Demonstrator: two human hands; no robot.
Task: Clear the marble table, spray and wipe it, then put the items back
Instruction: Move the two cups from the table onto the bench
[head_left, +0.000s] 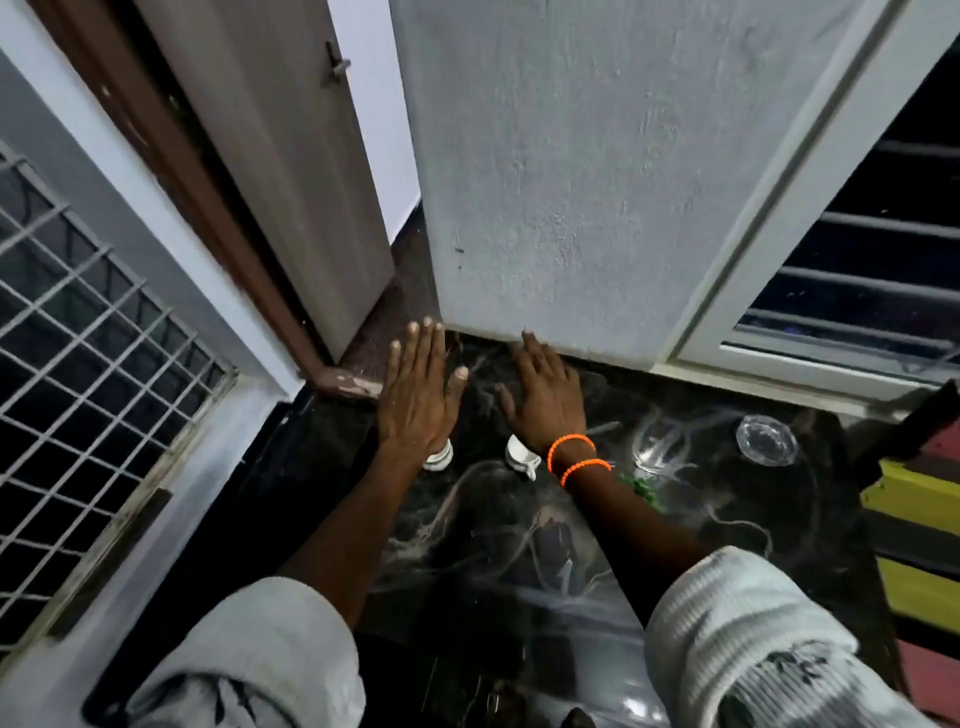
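"Two hands, both flat and empty, fingers spread. How far along do you reckon this is?"

"Take the marble table (519, 545) as the landmark and go across it. At its far left edge the left hand (418, 400) hovers palm down, fingers apart, gripping nothing. Just under that wrist sits a small white cup (439, 456), mostly hidden by the arm."

"And beside it?"

"A second white cup (522, 457) stands nearer the table's middle, close to the first, partly covered by the right hand (545, 397). That hand is also spread wide and bare, its fingertips near the wall (571, 182) at the table's back edge. Orange bead bracelets (576, 460) ring that wrist."

"Anything further right?"

"Something green (644, 491) peeks out beside the right forearm; I cannot tell what it is. Toward the table's far right corner lies a clear glass dish (766, 439), well apart from the cups."

"So cleared or not?"

"I cannot tell whether clearing has begun or items are being put back. Several things sit on the marble, and no spray bottle or cloth shows. The pale swirls could be veining or wet streaks. My guess: the clearing is about to start, with spraying, wiping and replacing all left."
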